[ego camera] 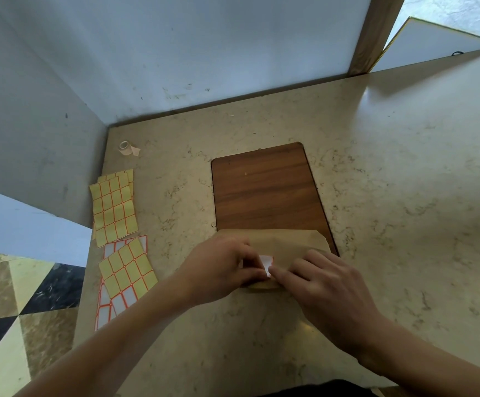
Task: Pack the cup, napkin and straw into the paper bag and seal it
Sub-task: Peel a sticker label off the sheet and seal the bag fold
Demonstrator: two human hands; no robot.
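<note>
A brown paper bag (287, 242) lies flat at the near end of a wooden board (264, 190), its top folded over. A white sticker with a red border (266, 263) sits on the fold. My left hand (221, 267) pinches the sticker's left side against the bag. My right hand (327, 285) rests on the bag, its index fingertip pressing the sticker's lower edge. The cup, napkin and straw are not visible.
Sheets of yellow and white label stickers (115, 207) and a second stack of them (124, 276) lie at the counter's left edge. A small tape roll (125, 147) sits in the far left corner by the white wall. The marble counter (404, 196) extends to the right.
</note>
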